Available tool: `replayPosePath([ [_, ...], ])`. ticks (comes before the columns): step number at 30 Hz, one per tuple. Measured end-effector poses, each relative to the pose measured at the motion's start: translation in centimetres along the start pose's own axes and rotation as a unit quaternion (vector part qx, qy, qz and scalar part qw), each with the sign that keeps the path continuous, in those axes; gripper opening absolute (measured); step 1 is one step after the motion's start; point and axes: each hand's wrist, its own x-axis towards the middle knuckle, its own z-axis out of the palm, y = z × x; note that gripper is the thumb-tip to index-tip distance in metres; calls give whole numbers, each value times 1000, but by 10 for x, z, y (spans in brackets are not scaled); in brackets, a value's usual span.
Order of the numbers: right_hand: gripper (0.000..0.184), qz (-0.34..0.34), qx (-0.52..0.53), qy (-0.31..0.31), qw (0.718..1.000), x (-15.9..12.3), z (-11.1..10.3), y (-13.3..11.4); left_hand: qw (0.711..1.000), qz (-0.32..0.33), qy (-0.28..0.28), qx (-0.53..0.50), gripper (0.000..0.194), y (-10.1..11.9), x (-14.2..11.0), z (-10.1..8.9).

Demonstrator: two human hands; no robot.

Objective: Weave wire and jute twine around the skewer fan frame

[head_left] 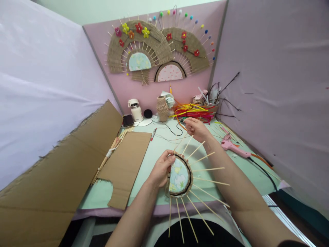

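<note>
My left hand [164, 168] grips a half-round fan base [179, 176] by its straight edge, near the upper corner. The base has a pale blue flowered cloth face, with black cord and brown twine along its curved rim. Several thin wooden sticks [208, 169] spread outward from that rim. Higher up, my right hand [196, 129] is pinched closed beyond the upper sticks. What its fingertips hold, if anything, is too small to make out. Close to that hand, a black cord [171, 130] curls across the table, with thin brown thread below it.
Cardboard sheets [123, 164] and a stick bundle [108, 154] lie left. Behind stand a white bottle [136, 110], a twine spool [162, 109], and coloured pipe cleaners [192, 111]. A pink glue gun [235, 146] rests right, its cable trailing. Decorated fans [138, 37] hang on the back wall.
</note>
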Motion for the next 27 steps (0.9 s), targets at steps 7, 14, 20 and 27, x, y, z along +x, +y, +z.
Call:
replayPosePath([
  [7,27,49,-343,-161,924,-12,0,-2,986,113,125,18,32,8,1,-4],
  [14,22,129,-371,-314,864,-16,-2,-4,974,135,180,-6,50,13,5,-9],
  [20,27,129,-378,-360,843,-17,-4,-8,984,83,159,12,37,13,-1,-8],
  [27,26,138,-360,-393,835,-19,-6,-8,988,37,149,10,31,9,-18,-16],
])
